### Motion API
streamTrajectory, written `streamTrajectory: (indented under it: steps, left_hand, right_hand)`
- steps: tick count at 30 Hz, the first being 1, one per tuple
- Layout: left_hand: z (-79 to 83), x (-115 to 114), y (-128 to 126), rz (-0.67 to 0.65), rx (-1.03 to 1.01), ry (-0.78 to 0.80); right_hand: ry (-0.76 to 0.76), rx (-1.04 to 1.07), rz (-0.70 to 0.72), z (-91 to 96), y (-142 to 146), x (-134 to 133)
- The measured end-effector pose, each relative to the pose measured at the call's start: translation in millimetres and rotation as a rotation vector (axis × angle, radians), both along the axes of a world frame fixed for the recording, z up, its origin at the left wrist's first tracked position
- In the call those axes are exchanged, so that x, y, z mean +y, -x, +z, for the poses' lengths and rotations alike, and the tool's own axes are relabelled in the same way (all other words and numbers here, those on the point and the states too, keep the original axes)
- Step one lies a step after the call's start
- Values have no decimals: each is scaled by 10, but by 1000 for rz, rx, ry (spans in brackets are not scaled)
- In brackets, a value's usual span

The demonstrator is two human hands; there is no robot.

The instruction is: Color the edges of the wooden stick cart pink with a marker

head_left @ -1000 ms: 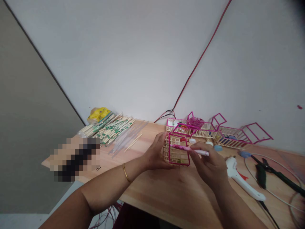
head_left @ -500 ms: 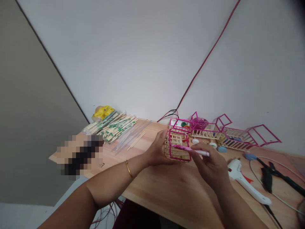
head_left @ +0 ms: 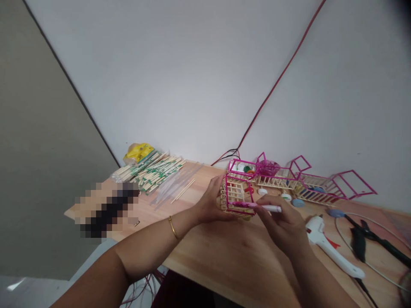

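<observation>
My left hand point(head_left: 210, 203) is wrapped around the left side of a small stick basket point(head_left: 236, 188). Bare wooden sticks form its grid, and a magenta frame runs round the opening that faces me. Between the thumb and fingers of my right hand point(head_left: 279, 218) is a slim paintbrush point(head_left: 268, 208) with a white handle and a magenta-stained front part. Its front end reaches across the opening to the lower left of the magenta frame. The left fingers behind the basket are partly hidden.
Several magenta-framed stick carts point(head_left: 278, 182) line the wall, near a cup with magenta stains point(head_left: 269, 167). Bottle caps point(head_left: 298, 202), a white glue gun point(head_left: 334, 250) and dark pliers-like tools point(head_left: 359, 241) lie at right. Wrapped chopsticks point(head_left: 160, 173) and a yellow packet point(head_left: 138, 152) are at left.
The paintbrush's front end has moved down along the magenta frame, and the brush now lies nearly level. The basket has tilted slightly in my left hand.
</observation>
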State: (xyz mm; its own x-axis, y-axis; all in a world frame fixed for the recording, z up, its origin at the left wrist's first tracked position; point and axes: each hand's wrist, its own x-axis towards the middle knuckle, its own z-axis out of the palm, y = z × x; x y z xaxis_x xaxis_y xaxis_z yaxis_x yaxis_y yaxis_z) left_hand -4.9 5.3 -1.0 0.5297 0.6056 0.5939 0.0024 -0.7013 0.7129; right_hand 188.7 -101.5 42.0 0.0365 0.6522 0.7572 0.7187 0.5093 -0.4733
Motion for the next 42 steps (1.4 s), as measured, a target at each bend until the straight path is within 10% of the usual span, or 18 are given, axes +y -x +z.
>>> streamTrajectory:
  steps: [5,14,26,42]
  left_hand:
    - [-22,29,12,-125,-98,273]
    - [15,270,160,-451,0,581]
    - [-16,493,416,-69,178,506]
    - [25,-104,2,363,170,273]
  right_hand:
    - [60,377,-96,-95,-87,27]
    - [142,982,165,-156,-180,267]
    - [280,1179,276,-248,-363,397]
    - [316,1228,308,-281,-487,420]
